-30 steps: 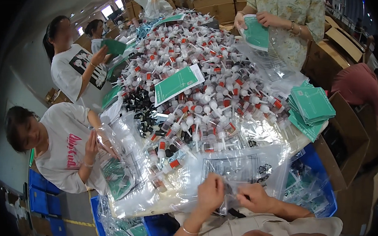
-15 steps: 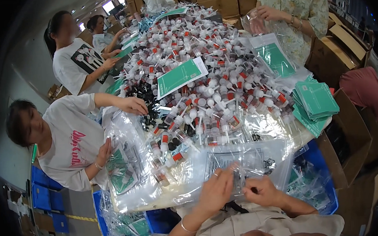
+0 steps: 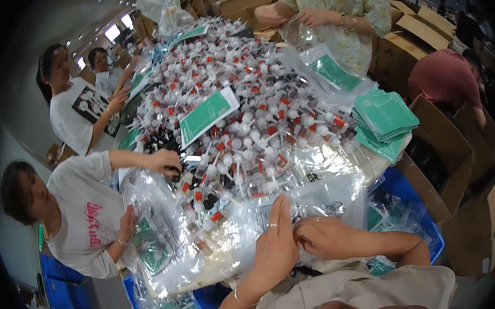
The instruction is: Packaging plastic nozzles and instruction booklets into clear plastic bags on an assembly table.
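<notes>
A clear plastic bag (image 3: 339, 197) with dark print lies at the near edge of the table in front of me. My left hand (image 3: 274, 247) rests against the bag with its fingers stretched out, pointing up the table. Beside it, touching the left hand's fingers, my right hand (image 3: 325, 238) is closed in a pinch at the bag's near edge. What lies between the pinched fingertips is partly hidden. Just beyond the bag, small bottles (image 3: 240, 166) with white nozzle tips and red bands form a big heap.
A green leaflet (image 3: 207, 117) lies on the heap; a stack of green leaflets (image 3: 385, 116) sits at the right. Blue bins (image 3: 430, 216) with filled bags stand below the table edge. Co-workers line the left side and far right; one co-worker's hand (image 3: 165, 162) reaches over black parts. Cardboard boxes (image 3: 432, 164) stand right.
My hands have come together, the right hand moving up beside the left, whose fingers are now straighter. The view has shifted. The co-worker at the far right has moved their hands apart.
</notes>
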Demonstrator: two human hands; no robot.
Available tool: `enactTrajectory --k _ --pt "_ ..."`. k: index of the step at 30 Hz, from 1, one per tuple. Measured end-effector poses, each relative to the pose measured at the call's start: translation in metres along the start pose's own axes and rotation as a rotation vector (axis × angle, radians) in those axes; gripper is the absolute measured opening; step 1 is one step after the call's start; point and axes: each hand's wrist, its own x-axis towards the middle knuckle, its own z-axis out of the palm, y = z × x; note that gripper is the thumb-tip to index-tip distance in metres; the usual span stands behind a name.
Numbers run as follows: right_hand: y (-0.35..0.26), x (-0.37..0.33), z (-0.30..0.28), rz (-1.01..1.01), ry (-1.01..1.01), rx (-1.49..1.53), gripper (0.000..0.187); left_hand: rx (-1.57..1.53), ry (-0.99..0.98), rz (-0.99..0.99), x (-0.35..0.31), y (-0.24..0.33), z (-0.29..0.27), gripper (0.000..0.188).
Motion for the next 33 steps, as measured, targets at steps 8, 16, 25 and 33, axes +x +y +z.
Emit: enactTrajectory --k 8,16,25,33 --pt "0.021 -0.019 0.008 0.135 -0.255 -0.45 0.043 -0.068 -0.152 -0.014 -0.019 0.008 -0.012 0.064" --pt "0.064 0.002 0.084 -0.103 -0.241 -0.113 0.052 -0.084 -0.184 0.201 -0.013 0.028 0.008 0.066" --pt "0.088 -0.039 0.093 0.06 -0.354 0.157 0.037 -0.2 -0.048 0.184 -0.009 0.007 0.024 0.067" --pt "0.084 -0.022 -0.15 0.453 -0.053 0.154 0.03 -0.121 0.003 -0.094 -0.006 -0.062 0.07 0.067"
